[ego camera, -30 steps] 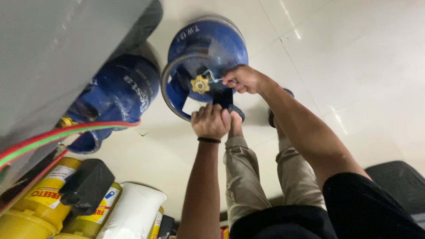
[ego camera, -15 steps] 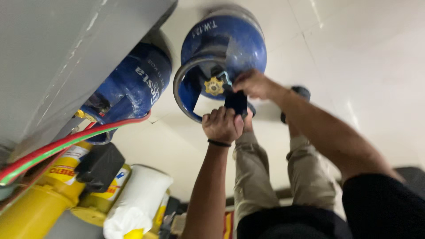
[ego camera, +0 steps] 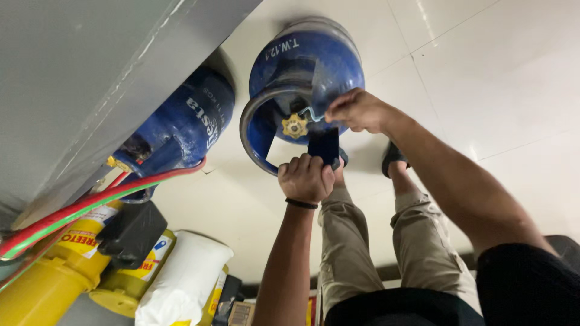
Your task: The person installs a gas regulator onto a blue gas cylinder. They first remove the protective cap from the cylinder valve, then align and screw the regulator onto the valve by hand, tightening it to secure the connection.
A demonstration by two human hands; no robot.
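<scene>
A blue gas cylinder [ego camera: 314, 72] stands on the tiled floor [ego camera: 501, 78] in the upper middle of the frame, seen from above, its long axis running away from the camera toward the floor. Its brass valve wheel [ego camera: 295, 126] sits inside the collar ring [ego camera: 257, 111]. The left hand [ego camera: 306, 178] lies just below the ring, curled shut around a dark flat object [ego camera: 324, 147] that stands up against the ring's lower edge. The right hand [ego camera: 357, 110] is nearer the valve, just to its right, fingers pinched on a small light-coloured fitting [ego camera: 311, 113] touching the valve. A second blue cylinder [ego camera: 187, 130] lies to the left, under a grey counter [ego camera: 90, 78], with red and green hoses [ego camera: 90, 208] leading away from it to the lower left.
</scene>
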